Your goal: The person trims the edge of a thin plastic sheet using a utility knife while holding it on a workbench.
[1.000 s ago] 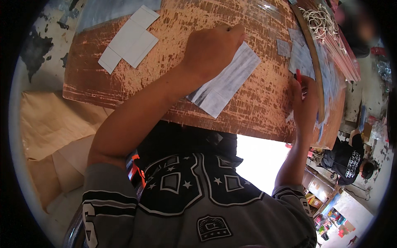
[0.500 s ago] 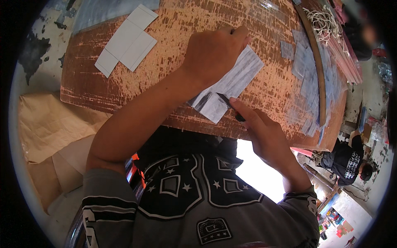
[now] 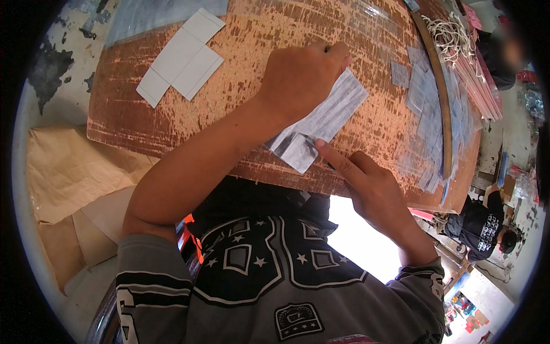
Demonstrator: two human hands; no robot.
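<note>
A grey streaked rectangular sheet (image 3: 335,103) lies slanted on the worn table. My left hand (image 3: 303,80) is closed and rests over its upper left part; a small dark bit shows between the fingers, and what it is I cannot make out. At the sheet's near end sits a smaller grey-white piece (image 3: 299,156) with dark smudges. My right hand (image 3: 369,180) is closed on a dark knife (image 3: 316,150), mostly hidden under its stretched index finger. The fingertip is at the small piece's right edge.
White card cut-outs (image 3: 183,54) lie at the table's upper left. To the right are clear plastic pieces (image 3: 424,114), a curved wooden strip (image 3: 438,86) and pink rods with white strings (image 3: 478,80). Brown paper (image 3: 74,172) stands at left. Two people are at right.
My right index finger has come forward over the knife, whose blade showed plainly before and is now mostly covered. My left hand stays on the sheet. The whole view has shifted slightly.
</note>
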